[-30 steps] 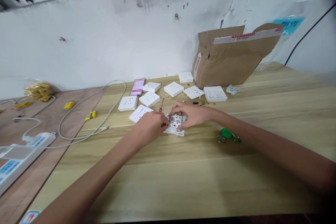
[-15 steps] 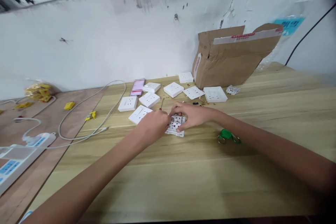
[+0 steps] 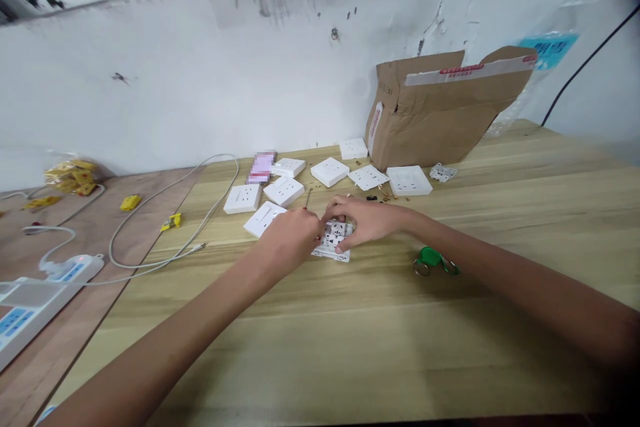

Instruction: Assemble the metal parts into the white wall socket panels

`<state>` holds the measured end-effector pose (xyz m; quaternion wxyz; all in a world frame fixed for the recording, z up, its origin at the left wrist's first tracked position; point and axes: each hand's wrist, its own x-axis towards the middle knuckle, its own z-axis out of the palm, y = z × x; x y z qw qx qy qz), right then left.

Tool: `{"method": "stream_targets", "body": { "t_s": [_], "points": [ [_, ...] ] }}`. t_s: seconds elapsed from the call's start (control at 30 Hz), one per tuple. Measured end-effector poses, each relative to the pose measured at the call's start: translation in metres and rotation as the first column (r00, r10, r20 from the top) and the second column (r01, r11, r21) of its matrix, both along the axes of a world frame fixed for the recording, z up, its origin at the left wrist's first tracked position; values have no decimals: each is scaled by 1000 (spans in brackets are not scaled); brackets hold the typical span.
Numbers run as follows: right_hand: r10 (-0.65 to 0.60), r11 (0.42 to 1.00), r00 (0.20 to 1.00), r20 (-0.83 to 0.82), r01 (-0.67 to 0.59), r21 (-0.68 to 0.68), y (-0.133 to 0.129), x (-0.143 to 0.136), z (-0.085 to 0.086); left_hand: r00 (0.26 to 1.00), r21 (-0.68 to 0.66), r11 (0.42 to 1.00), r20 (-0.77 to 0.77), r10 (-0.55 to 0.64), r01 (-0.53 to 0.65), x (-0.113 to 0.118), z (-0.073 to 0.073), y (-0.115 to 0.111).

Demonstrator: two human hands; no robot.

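Note:
An opened white wall socket panel (image 3: 335, 240), its inner slotted parts showing, lies on the table between my two hands. My right hand (image 3: 369, 219) is closed round its right and far sides, with the thumb pressed on the near right part. At its left edge, my left hand (image 3: 296, 235) is curled against the panel; its fingertips are mostly hidden. Just behind my left hand is a thin screwdriver (image 3: 308, 197), its red handle partly covered. A white switch socket (image 3: 264, 219) lies left of that hand.
Several white sockets (image 3: 330, 171) stand at the back, near a cardboard box (image 3: 440, 113). Small metal parts (image 3: 387, 193) lie behind my right hand. A green object with metal rings (image 3: 430, 256) is under my right forearm. Leftward are a white cable (image 3: 113, 240) and a power strip (image 3: 47, 300).
Both hands keep their hold at the panel, nearly still. The whole view has shifted very slightly; no object has visibly moved.

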<state>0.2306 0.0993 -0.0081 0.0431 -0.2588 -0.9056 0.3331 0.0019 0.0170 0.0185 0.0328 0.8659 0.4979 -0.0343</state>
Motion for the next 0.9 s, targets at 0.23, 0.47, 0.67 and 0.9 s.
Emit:
{"method": "stream_targets", "body": {
  "t_s": [0.23, 0.47, 0.67, 0.9],
  "points": [
    [-3, 1000, 1000, 15, 4, -19, -1, 1, 1, 999, -7, 1000, 34, 7, -7, -1, 3, -2],
    [5, 1000, 1000, -16, -5, -22, 1, 2, -3, 983, -56, 997, 177, 55, -46, -21, -4, -5],
    [47, 999, 994, -95, -49, -21, 0, 5, -6, 883, 20, 999, 468, -40, 34, -41, -25, -11],
    [72, 994, 989, -131, -82, -69, -4, 6, -6, 780, 233, 954, 555, -288, 187, -37, -46, -20]
  ]
}}
